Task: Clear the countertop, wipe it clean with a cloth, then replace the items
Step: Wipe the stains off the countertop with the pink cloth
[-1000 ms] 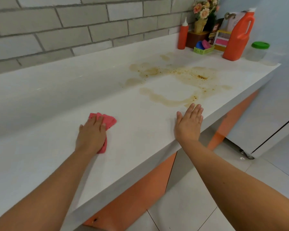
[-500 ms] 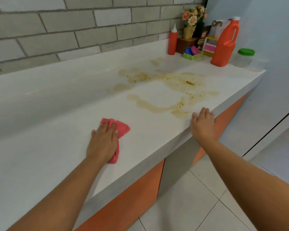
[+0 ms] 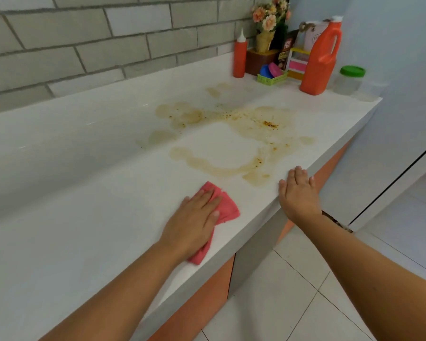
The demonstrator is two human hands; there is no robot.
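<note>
My left hand (image 3: 194,222) presses flat on a folded pink cloth (image 3: 228,209) lying on the white countertop (image 3: 84,217), near its front edge. Brown stains (image 3: 244,134) spread over the counter just beyond the cloth, toward the right end. My right hand (image 3: 299,193) rests on the counter's front edge with its fingers apart and holds nothing. At the far right end stand a red squeeze bottle (image 3: 239,57), an orange jug (image 3: 321,60), a green-lidded jar (image 3: 349,80), a flower pot (image 3: 266,33) and a small green basket (image 3: 272,78).
A grey brick wall (image 3: 84,45) runs behind the counter. A pale blue wall (image 3: 391,94) closes off the right end. Orange cabinet fronts (image 3: 197,308) sit below the counter, and white floor tiles (image 3: 293,303) lie at the lower right.
My left hand has slid the pink cloth rightward along the counter toward the stains. My right hand has shifted right along the front edge.
</note>
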